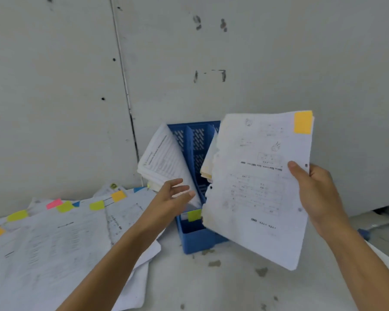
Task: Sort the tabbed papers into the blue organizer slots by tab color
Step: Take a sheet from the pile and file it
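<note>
My right hand (pixel 317 198) grips a white printed paper (pixel 256 189) by its right edge and holds it up in front of the blue organizer (pixel 195 239). An orange tab (pixel 303 122) sits at that paper's top right corner. My left hand (pixel 173 196) hovers with fingers spread next to the organizer's left slot, holding nothing. A stack of papers (pixel 162 162) leans out of the left slot, and a yellow-green tab (pixel 194 215) shows at the slot's front. More papers stand in a right slot, mostly hidden behind the held sheet.
A spread of tabbed papers (pixel 54 239) lies on the left of the table, with yellow-green, orange, pink and blue tabs along its far edge. A grey wall (pixel 211 52) rises right behind the organizer. The grey tabletop (pixel 211 283) lies in front.
</note>
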